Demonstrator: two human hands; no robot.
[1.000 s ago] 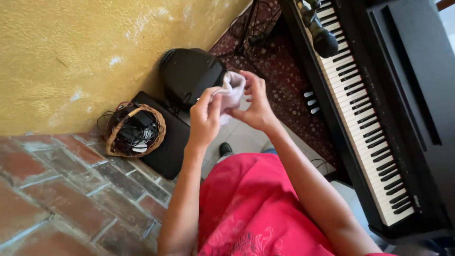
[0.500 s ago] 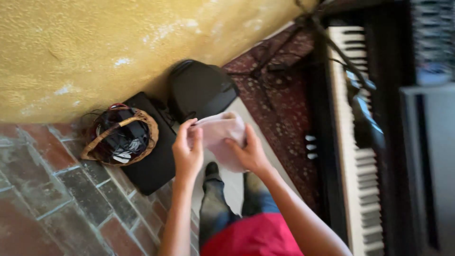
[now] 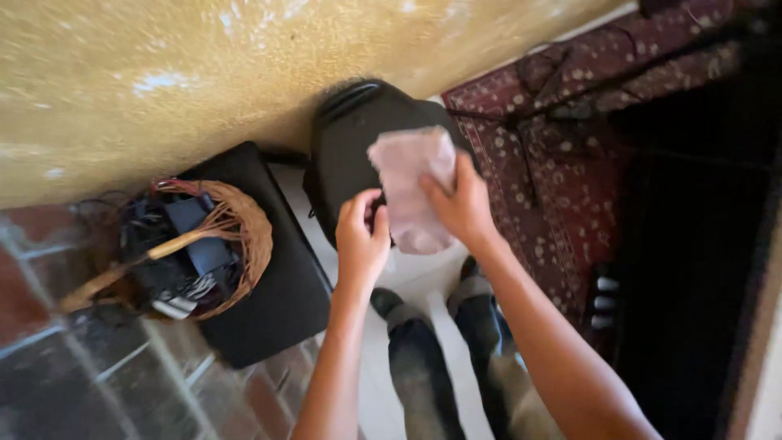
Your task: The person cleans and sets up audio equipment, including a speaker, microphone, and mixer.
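Head view showed two bare hands and one pale pink cloth (image 3: 410,191) between them. One wicker basket (image 3: 236,236) full of dark cables sat on one flat black case (image 3: 273,301); one black bag (image 3: 350,138) leaned by the yellow wall (image 3: 163,73), and one dark red patterned rug (image 3: 562,163) lay to the right. The cloth was held in the air above the bag and the person's two shoes, its long axis running roughly up and down the picture, tilted slightly, upper end toward the wall. It looked soft, crumpled and blurred, whitish pink. The right hand (image 3: 464,208) gripped its right edge, fingers closed on the fabric. The left hand (image 3: 362,240) curled at its lower left edge, fingertips pinching or touching it; I could not tell which
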